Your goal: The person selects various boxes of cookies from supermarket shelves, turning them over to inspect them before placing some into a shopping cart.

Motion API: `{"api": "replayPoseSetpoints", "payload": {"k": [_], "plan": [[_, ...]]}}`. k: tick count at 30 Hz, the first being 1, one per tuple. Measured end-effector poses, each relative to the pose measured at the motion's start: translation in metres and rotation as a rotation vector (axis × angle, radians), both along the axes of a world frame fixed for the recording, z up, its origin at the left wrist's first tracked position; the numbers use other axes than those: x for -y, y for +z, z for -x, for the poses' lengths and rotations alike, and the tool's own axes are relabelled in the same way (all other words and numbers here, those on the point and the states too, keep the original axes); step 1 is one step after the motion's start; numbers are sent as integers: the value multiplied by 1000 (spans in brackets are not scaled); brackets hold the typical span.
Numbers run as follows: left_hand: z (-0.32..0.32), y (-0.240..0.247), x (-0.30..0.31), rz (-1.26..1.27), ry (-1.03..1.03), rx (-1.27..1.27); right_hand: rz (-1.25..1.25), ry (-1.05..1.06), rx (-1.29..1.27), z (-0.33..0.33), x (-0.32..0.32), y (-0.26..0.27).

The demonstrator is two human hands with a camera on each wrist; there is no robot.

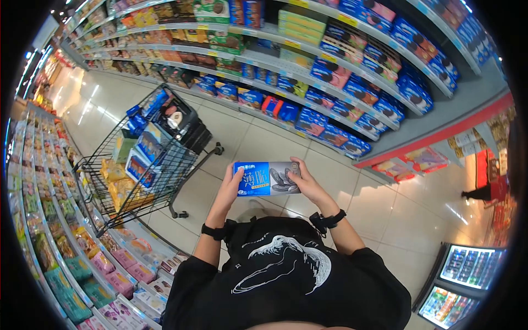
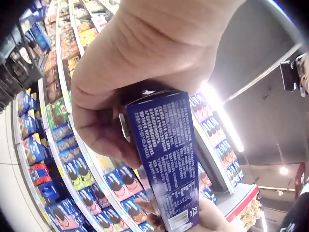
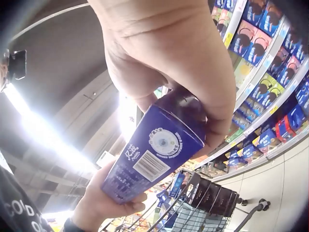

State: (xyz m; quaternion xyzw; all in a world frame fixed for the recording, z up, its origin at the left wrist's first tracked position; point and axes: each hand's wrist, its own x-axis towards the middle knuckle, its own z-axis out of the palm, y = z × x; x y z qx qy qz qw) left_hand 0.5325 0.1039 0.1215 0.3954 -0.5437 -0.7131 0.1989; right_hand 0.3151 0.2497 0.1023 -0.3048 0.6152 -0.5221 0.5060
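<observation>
A flat blue and grey biscuit box (image 1: 262,186) is held level in front of the body by both hands, its printed front facing up. My left hand (image 1: 225,186) grips the left end, thumb on the front face. At the other end, my right hand (image 1: 309,187) grips the same way, thumb over the picture of dark biscuits. In the left wrist view, the box's narrow side (image 2: 166,154) shows white print and a barcode, with the left fingers (image 2: 108,145) curled behind. The right wrist view shows the opposite side (image 3: 154,150) with another barcode.
A wire shopping cart (image 1: 181,190) with several packages and a black crate (image 1: 187,124) stands on the left. Shelves of blue biscuit packs (image 1: 330,74) curve across the front. Snack shelves (image 1: 82,258) line the left, and drinks coolers (image 1: 459,280) stand at right. Tiled floor (image 1: 352,209) lies between.
</observation>
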Motion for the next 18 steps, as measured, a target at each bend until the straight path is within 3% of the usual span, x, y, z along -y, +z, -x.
{"api": "replayPoseSetpoints", "payload": {"k": [7, 18], "plan": [[-73, 12, 50, 16, 191, -23, 96, 202, 30, -48, 88, 4], [-120, -3, 81, -39, 391, -103, 49, 298, 52, -80, 153, -16]]}}
